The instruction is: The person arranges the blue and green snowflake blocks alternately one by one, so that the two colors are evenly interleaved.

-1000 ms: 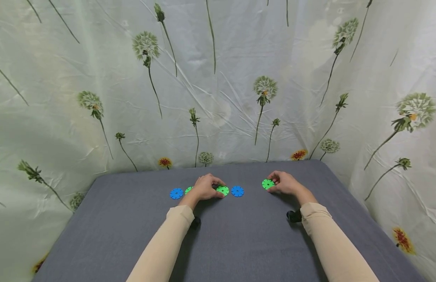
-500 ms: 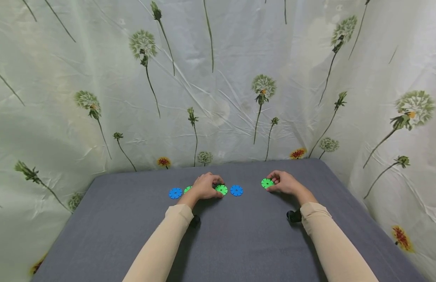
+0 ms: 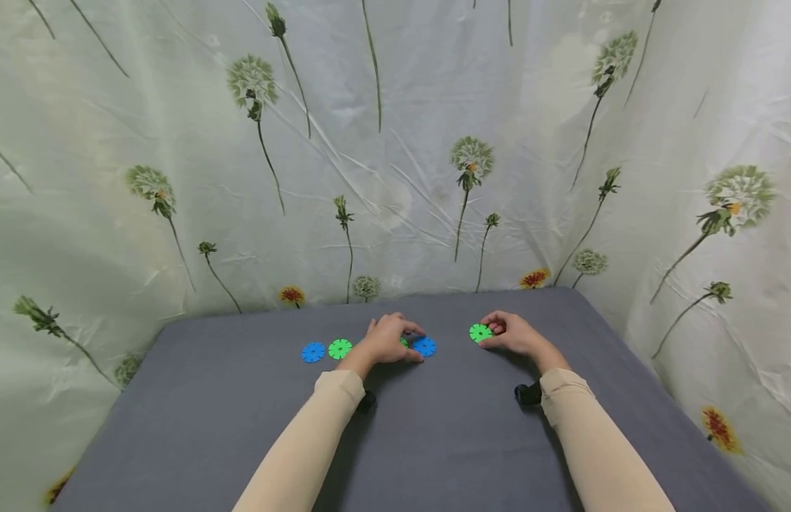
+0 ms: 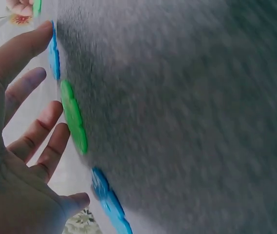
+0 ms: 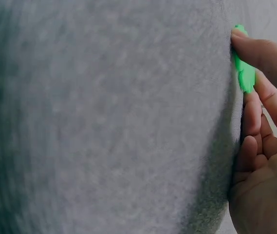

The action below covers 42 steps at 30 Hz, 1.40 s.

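Note:
Notched plastic discs lie in a row on the grey cloth. My left hand (image 3: 385, 340) is over the row, its thumb and index finger about the edges of a blue disc (image 3: 425, 346). In the left wrist view its fingers are spread and the thumb tip meets that blue disc (image 4: 55, 61). A green disc (image 4: 74, 117) and another blue disc (image 4: 111, 202) sit below the fingers; the head view mostly hides them. Further right, my right hand (image 3: 513, 334) pinches a green disc (image 3: 480, 333) at its edge, thumb nearest me (image 5: 246, 73).
A blue disc (image 3: 313, 352) and a green disc (image 3: 340, 348) lie at the row's left end. The grey-covered table (image 3: 447, 441) ends at a hanging dandelion-print curtain (image 3: 395, 178). Both wrists wear dark camera mounts (image 3: 528, 395).
My left hand has shifted right, from the green disc to the blue disc beside it, uncovering the green disc on the left. The right hand keeps its pinch; the view turns slightly.

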Motion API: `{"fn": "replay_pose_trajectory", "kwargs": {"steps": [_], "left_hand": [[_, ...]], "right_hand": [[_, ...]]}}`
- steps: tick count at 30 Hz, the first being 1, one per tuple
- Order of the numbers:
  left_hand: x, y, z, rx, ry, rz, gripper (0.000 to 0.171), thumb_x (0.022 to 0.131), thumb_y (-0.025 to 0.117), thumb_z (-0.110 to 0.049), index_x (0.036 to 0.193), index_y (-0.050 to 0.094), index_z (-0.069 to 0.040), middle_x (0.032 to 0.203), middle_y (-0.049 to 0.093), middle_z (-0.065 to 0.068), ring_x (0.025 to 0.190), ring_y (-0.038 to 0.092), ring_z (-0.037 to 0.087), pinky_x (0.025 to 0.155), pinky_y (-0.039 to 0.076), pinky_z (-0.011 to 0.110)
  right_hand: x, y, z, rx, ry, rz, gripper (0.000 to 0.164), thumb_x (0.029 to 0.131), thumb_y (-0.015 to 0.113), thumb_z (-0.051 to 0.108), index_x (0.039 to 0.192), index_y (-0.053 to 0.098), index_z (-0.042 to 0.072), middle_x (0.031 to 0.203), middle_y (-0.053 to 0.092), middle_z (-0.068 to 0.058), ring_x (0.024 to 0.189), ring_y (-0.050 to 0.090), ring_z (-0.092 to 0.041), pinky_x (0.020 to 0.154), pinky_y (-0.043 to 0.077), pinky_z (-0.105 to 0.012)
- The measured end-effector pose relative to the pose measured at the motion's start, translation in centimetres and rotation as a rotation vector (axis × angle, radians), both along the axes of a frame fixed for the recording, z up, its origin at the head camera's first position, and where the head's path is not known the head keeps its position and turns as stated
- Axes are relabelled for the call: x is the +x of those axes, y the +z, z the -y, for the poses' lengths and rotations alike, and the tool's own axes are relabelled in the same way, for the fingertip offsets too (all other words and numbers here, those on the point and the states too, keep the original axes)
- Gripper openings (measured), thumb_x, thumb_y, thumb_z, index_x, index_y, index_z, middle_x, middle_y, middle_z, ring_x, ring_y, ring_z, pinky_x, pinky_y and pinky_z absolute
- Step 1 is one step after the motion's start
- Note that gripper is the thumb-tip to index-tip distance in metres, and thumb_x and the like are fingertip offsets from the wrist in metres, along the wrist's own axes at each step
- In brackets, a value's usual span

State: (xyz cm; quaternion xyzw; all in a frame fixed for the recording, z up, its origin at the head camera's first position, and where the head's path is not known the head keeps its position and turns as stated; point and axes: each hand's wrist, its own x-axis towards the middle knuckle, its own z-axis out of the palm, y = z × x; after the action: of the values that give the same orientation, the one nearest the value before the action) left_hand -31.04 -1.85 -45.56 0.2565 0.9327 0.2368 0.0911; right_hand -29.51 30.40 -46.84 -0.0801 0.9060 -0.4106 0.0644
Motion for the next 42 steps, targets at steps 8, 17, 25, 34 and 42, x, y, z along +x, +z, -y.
{"fn": "replay_pose_trajectory", "kwargs": {"steps": [8, 17, 25, 34, 42], "left_hand": [[-0.1, 0.0, -0.7, -0.007, 0.02, 0.007, 0.039, 0.093, 0.087, -0.037, 0.131, 0.079, -0.032, 0.145, 0.06, 0.006, 0.146, 0.048, 0.035, 0.127, 0.015, 0.077], [0.0, -0.3, -1.3, -0.026, 0.035, 0.013, 0.041, 0.093, 0.086, -0.04, 0.132, 0.078, -0.036, 0.148, 0.058, 0.008, 0.148, 0.046, 0.038, 0.126, 0.014, 0.078], [-0.3, -0.4, -1.5, -0.019, 0.053, 0.02, 0.042, 0.092, 0.087, -0.039, 0.133, 0.077, -0.034, 0.14, 0.061, 0.005, 0.14, 0.052, 0.032, 0.126, 0.013, 0.078], [-0.4, 0.0, -1.6, -0.022, 0.051, 0.045, 0.041, 0.092, 0.088, -0.038, 0.131, 0.079, -0.031, 0.145, 0.06, 0.007, 0.144, 0.051, 0.034, 0.127, 0.014, 0.076], [-0.6, 0.3, -1.7, -0.021, 0.063, 0.057, 0.039, 0.091, 0.088, -0.037, 0.129, 0.079, -0.032, 0.139, 0.062, 0.005, 0.138, 0.054, 0.031, 0.128, 0.013, 0.075]], "right_hand": [[0.2, -0.1, 0.1, -0.041, -0.026, -0.021, 0.042, 0.09, 0.086, 0.005, 0.124, 0.063, -0.005, 0.101, 0.059, -0.011, 0.088, 0.052, -0.019, 0.078, 0.046, -0.029], [0.1, -0.4, 0.0, -0.097, 0.0, -0.015, 0.045, 0.09, 0.086, 0.004, 0.126, 0.061, -0.006, 0.097, 0.059, -0.011, 0.084, 0.051, -0.019, 0.071, 0.044, -0.026], [0.3, 0.0, 0.0, -0.13, 0.026, -0.024, 0.048, 0.09, 0.085, 0.002, 0.13, 0.061, -0.008, 0.097, 0.059, -0.012, 0.08, 0.05, -0.017, 0.066, 0.044, -0.024], [-0.1, -0.1, -0.4, -0.044, 0.055, -0.036, 0.053, 0.09, 0.085, 0.006, 0.137, 0.063, -0.005, 0.094, 0.057, -0.011, 0.085, 0.048, -0.019, 0.075, 0.041, -0.031], [-0.4, 0.2, -0.6, 0.007, 0.057, -0.021, 0.052, 0.091, 0.086, 0.011, 0.138, 0.068, -0.002, 0.099, 0.06, -0.009, 0.087, 0.051, -0.018, 0.077, 0.043, -0.031]]}}
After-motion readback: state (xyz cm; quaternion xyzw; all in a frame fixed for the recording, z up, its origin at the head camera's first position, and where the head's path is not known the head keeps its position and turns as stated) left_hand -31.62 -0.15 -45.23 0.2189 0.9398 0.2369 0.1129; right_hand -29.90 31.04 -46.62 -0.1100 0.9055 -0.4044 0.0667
